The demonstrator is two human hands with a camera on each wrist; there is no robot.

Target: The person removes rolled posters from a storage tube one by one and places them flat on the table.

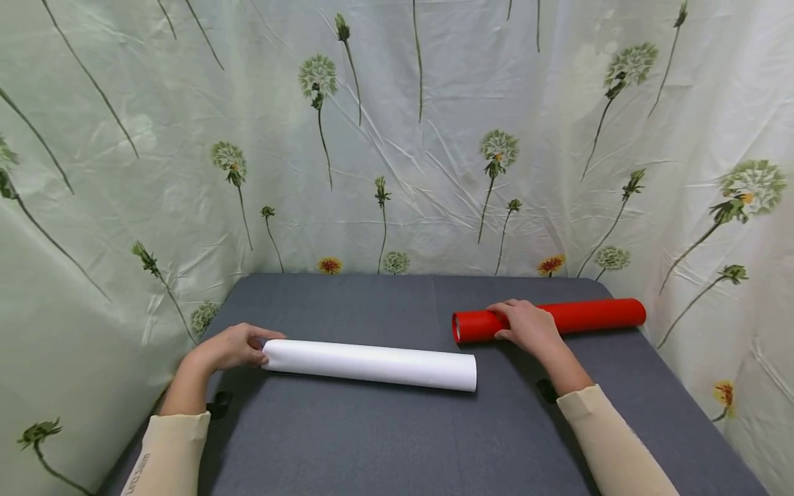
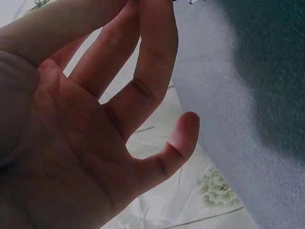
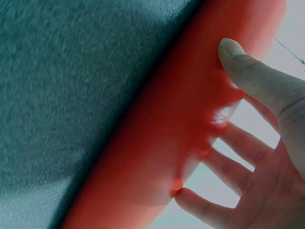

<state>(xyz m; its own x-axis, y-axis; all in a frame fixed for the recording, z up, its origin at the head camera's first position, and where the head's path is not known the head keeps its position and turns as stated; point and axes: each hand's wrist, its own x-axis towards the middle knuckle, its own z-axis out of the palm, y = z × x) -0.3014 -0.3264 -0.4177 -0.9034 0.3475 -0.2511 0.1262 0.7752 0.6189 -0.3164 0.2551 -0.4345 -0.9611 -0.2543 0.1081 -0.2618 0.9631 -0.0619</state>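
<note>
A white paper roll (image 1: 372,364) lies across the middle of the table, slightly slanted. At its left end, my left hand (image 1: 236,346) pinches the roll's edge between thumb and fingers, and a bit of dark purple shows there. In the left wrist view the palm of the left hand (image 2: 81,143) faces the camera, its little finger stands apart, and the fingertips at the roll run out of the frame. Farther back on the right lies a red roll (image 1: 589,317) with a hollow left end. My right hand (image 1: 527,325) grips it near that end, thumb (image 3: 257,78) on the near side, fingers along the far side.
A dark grey cloth covers the table (image 1: 372,441). Behind and at both sides hangs a pale curtain (image 1: 422,158) printed with dandelions. The red roll's right end reaches the table's right edge.
</note>
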